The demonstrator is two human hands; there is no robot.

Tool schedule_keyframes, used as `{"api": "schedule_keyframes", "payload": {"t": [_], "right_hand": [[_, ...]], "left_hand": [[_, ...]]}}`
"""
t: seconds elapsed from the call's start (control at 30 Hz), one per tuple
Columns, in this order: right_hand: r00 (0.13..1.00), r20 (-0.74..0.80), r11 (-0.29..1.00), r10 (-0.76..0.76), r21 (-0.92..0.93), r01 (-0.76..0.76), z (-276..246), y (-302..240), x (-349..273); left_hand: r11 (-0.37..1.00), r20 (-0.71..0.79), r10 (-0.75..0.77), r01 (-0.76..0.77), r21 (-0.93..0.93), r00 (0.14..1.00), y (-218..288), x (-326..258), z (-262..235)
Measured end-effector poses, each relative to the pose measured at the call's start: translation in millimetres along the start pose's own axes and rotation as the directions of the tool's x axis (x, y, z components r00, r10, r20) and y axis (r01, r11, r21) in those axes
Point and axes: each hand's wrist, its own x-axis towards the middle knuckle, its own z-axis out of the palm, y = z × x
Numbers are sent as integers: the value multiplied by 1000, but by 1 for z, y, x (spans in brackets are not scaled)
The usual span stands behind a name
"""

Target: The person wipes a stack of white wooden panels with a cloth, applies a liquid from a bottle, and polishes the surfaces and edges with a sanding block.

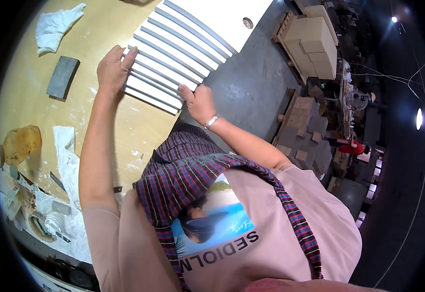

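Head view: a white ribbed panel (183, 44) lies at the tabletop's (22, 92) right edge, overhanging it. Left hand (112, 68) presses flat fingers on the panel's near-left corner; right hand (198, 101) pinches the near-right corner. Steady, even pressure at both corners should keep the slats square. A grey block (62, 77) and white rag (56, 27) lie well apart, leftward.

A single head-worn fisheye view looks steeply down over the person's own chest; the wooden table (100, 126) lies close at left; the grey floor (251, 87) curves away at right.
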Motion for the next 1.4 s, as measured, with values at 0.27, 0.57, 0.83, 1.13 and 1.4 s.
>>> {"api": "schedule_keyframes", "payload": {"t": [0.27, 0.57, 0.83, 1.13, 1.4], "right_hand": [[971, 145, 979, 188, -108, -173, -9, -2, 12], [998, -53, 998, 31, -52, -33, 1, 6, 15], [1000, 14, 1000, 21, 14, -22, 0, 12, 21], [988, -152, 993, 31, -109, -48, -42, -11, 33], [990, -136, 946, -43, -325, -3, -35, -11, 38]], "left_hand": [[990, 13, -38, 36, 140, 999, -8, 7, 2], [996, 46, -12, 8, 87, 999, 0, 21, 4], [980, 47, -35, 25, 197, 998, 13, 23, 0], [998, 88, 48, -44, -38, 995, 15, 35, 5], [974, -31, -75, 67, -218, 997, 15, 36, 18]]}}
